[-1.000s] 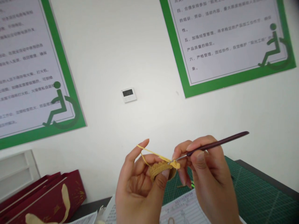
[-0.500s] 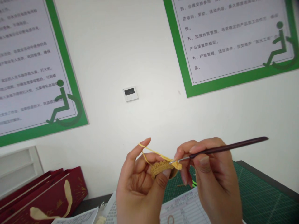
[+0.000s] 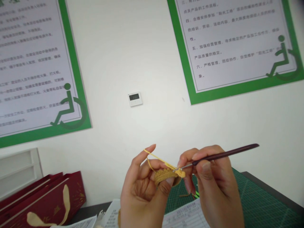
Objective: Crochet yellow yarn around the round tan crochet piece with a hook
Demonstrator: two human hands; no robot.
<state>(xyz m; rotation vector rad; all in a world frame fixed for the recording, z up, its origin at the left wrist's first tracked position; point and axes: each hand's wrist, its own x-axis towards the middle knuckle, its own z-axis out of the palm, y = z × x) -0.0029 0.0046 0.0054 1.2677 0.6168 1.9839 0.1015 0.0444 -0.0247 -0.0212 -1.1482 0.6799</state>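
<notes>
My left hand [image 3: 146, 186] pinches a small mustard-yellow crochet piece [image 3: 163, 176] between thumb and fingers. A strand of yellow yarn [image 3: 156, 157] runs over the raised left index finger and down to the work. In my right hand [image 3: 212, 180] is a crochet hook [image 3: 224, 155] with a dark brown handle and a thin metal shaft, gripped between thumb and index finger. The hook's tip meets the stitches at the right edge of the piece, where a lighter yellow bit [image 3: 180, 173] sticks out. Fingers partly hide the back of the piece.
Below the hands lie a green cutting mat [image 3: 258, 193] and printed sheets [image 3: 185, 215] on a dark table. Dark red gift bags [image 3: 57, 199] stand at the left. On the wall are a white thermostat [image 3: 135, 99] and two green-framed posters [image 3: 190, 85].
The view has tilted and shifted slightly. The hook's handle end has moved left and a little lower, while its tip stays at the crochet piece. Both hands keep their holds.
</notes>
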